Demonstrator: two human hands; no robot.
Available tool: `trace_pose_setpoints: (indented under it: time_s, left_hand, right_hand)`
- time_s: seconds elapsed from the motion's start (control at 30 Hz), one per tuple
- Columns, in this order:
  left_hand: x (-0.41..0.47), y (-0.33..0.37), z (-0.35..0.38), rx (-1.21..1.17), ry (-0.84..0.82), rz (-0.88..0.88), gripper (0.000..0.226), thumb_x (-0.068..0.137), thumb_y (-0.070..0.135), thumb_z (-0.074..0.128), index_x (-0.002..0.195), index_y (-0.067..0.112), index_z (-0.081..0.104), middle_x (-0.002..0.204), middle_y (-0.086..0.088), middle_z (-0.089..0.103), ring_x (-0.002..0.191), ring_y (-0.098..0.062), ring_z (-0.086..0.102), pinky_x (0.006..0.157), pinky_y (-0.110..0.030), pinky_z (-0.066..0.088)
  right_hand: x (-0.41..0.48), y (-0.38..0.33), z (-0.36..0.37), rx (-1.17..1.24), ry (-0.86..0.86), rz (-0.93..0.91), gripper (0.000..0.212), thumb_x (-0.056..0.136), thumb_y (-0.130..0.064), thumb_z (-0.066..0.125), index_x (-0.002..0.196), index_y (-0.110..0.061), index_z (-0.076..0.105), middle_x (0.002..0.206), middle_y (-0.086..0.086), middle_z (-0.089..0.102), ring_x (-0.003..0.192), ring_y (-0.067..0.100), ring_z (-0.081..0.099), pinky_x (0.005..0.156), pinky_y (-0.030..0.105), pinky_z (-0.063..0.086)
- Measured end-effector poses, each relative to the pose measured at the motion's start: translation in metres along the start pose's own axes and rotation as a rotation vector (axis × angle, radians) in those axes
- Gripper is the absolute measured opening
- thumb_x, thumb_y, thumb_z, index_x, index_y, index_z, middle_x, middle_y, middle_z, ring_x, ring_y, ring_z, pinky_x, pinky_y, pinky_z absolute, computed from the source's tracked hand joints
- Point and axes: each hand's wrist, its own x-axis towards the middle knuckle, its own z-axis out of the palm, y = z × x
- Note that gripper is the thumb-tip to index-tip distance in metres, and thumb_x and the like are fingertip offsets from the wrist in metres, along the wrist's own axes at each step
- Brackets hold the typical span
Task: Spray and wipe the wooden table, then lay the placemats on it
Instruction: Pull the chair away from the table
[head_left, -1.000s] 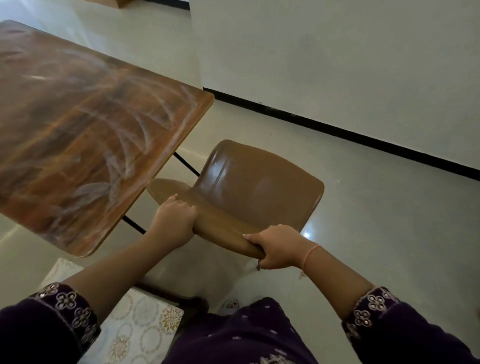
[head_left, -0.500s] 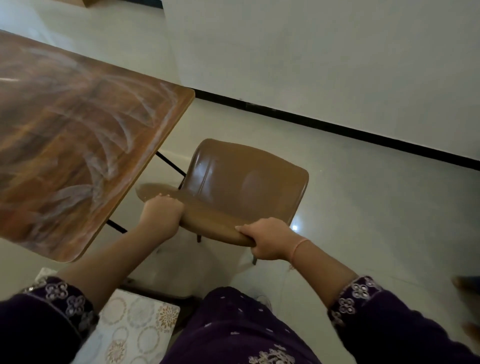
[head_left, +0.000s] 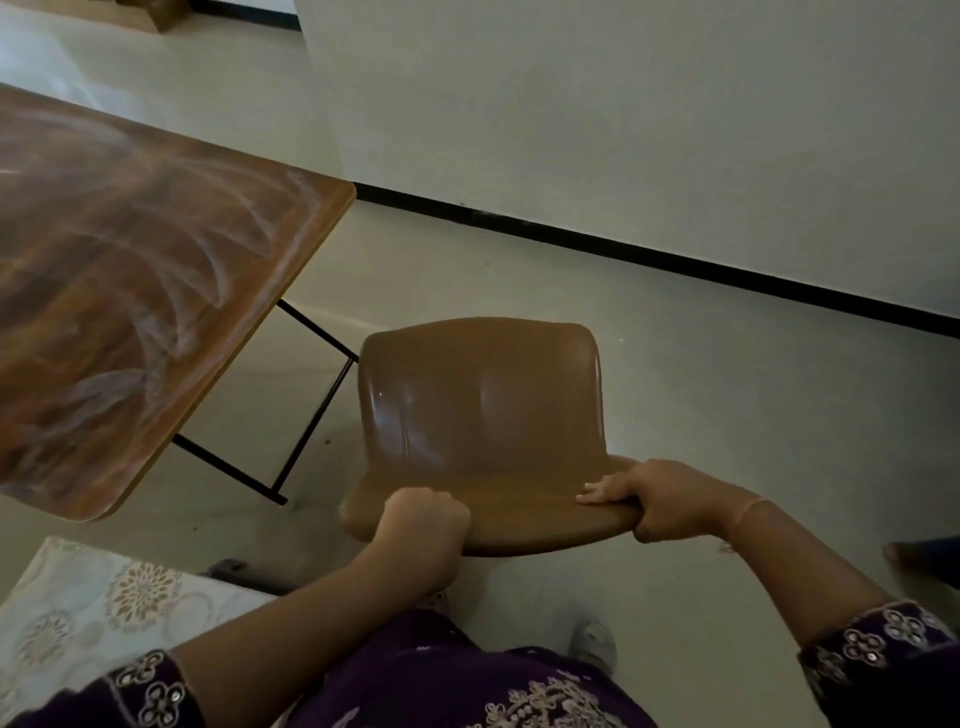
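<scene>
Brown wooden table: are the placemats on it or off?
Off, where visible: the brown wooden table shows only whitish wipe streaks; a white floral-patterned placemat lies apart, lower left.

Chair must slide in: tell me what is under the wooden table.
Black metal leg bars and floor show below the wooden table. Its top hides the rest underneath.

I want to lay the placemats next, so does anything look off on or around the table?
Yes: whitish arcing smears cover the wooden table, like wipe residue. The brown chair stands clear of it, left hand and right hand gripping its backrest. The patterned placemat lies off the table.
</scene>
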Motion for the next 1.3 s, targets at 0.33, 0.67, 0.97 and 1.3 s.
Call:
trace_pose_setpoints:
  time_s: [0.33,0.67,0.97,1.3]
  left_hand:
    - [0.004,0.053,0.001,-0.11,0.013,-0.257,0.017,0.082,0.035,0.054,0.095,0.027,0.061,0.085,0.009,0.061,0.08,-0.012,0.059,0.065,-0.025,0.042]
    - [0.001,0.059,0.021,-0.177,0.081,-0.392,0.049,0.09,0.022,0.047,0.138,0.028,0.041,0.149,-0.004,0.04,0.134,-0.02,0.041,0.112,-0.035,0.029]
    - [-0.001,0.06,0.015,-0.131,0.021,-0.419,0.03,0.086,0.023,0.047,0.115,0.026,0.056,0.11,0.005,0.063,0.1,-0.015,0.061,0.078,-0.03,0.052]
    - [-0.017,0.11,0.034,-0.211,0.041,-0.536,0.025,0.078,0.045,0.054,0.099,0.032,0.059,0.09,0.007,0.064,0.081,-0.011,0.062,0.068,-0.029,0.051]
  right_hand:
    - [-0.016,0.03,0.029,-0.376,0.312,-0.19,0.038,0.087,-0.025,0.052,0.124,-0.019,0.05,0.118,0.003,0.059,0.106,0.025,0.056,0.092,0.038,0.046]
    - [-0.003,0.024,0.006,-0.496,0.169,-0.242,0.033,0.086,-0.031,0.054,0.116,-0.019,0.051,0.094,0.003,0.061,0.08,0.023,0.055,0.067,0.034,0.048]
    - [-0.002,0.041,0.019,-0.473,0.255,-0.371,0.04,0.085,-0.022,0.048,0.125,-0.02,0.051,0.106,0.002,0.062,0.091,0.024,0.061,0.071,0.036,0.053]
    - [0.002,0.074,0.001,-0.563,0.078,-0.614,0.055,0.087,-0.028,0.05,0.141,-0.026,0.044,0.139,0.0,0.054,0.119,0.021,0.056,0.09,0.037,0.051]
